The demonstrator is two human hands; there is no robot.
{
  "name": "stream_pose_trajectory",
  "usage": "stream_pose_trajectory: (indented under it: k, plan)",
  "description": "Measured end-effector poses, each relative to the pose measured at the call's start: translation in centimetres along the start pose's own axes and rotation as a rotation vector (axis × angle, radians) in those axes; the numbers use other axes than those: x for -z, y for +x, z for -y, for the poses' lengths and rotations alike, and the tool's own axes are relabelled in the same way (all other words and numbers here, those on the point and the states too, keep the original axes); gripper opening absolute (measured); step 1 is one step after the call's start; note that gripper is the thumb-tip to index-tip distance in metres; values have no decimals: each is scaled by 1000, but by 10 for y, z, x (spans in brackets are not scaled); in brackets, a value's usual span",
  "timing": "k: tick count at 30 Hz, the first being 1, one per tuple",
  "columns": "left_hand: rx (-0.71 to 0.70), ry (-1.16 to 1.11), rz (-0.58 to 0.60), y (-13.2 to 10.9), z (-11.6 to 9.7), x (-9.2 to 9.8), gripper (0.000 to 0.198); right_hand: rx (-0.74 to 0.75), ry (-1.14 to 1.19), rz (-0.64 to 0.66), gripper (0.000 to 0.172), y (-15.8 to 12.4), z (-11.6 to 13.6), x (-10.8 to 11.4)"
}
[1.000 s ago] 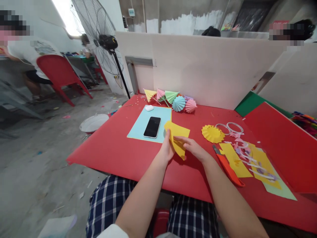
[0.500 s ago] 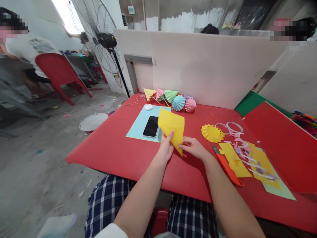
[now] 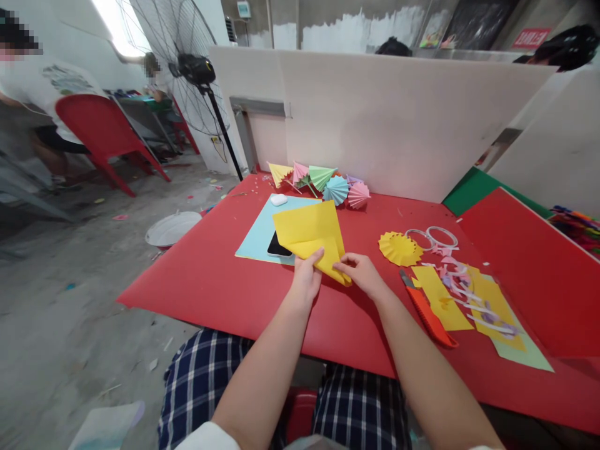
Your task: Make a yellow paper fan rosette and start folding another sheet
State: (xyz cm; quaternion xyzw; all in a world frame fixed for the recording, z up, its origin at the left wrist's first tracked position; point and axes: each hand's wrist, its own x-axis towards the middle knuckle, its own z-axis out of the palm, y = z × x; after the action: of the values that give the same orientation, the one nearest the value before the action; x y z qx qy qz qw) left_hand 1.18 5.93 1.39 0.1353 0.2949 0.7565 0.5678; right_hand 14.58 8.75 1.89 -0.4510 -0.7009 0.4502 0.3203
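A partly folded sheet of yellow paper (image 3: 312,225) is held up over the table in both my hands. My left hand (image 3: 307,272) grips its lower left edge, thumb on top. My right hand (image 3: 359,272) pinches the lower right corner, where the layers overlap. Behind the paper, a black phone (image 3: 279,245) is partly covered; it lies on a light blue sheet (image 3: 253,234) along with a small white case (image 3: 279,200). To the right of my hands are a pleated yellow paper disc (image 3: 400,249) and an orange-handled utility knife (image 3: 429,315).
Small folded paper umbrellas (image 3: 335,189) line the back of the red table (image 3: 210,269) by a white partition (image 3: 375,119). Tape rings (image 3: 441,237), paper scraps (image 3: 440,300) and a red board (image 3: 534,269) are at right. A standing fan (image 3: 197,70) and seated people are beyond.
The yellow paper has opened out wider and tilted left, now covering more of the phone. Both hands have shifted slightly left, still holding it. The view has moved a little.
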Motion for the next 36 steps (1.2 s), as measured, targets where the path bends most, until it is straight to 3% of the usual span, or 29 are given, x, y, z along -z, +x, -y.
stream_pose_trajectory:
  k: [14,19,22,30,36]
  plan:
    - [-11,-51,51,0,1,1,45,106,21,-351,24,-1,1,-5]
    - [-4,-44,45,-2,1,0,45,125,-3,-421,34,-6,7,-3]
    - [8,-45,33,-4,-1,-2,46,142,25,-413,42,-7,8,-1]
    - [26,-73,10,-6,-4,-6,48,147,65,-456,27,-2,1,0]
    - [40,-82,92,-4,-4,-1,44,111,99,-284,30,1,0,14]
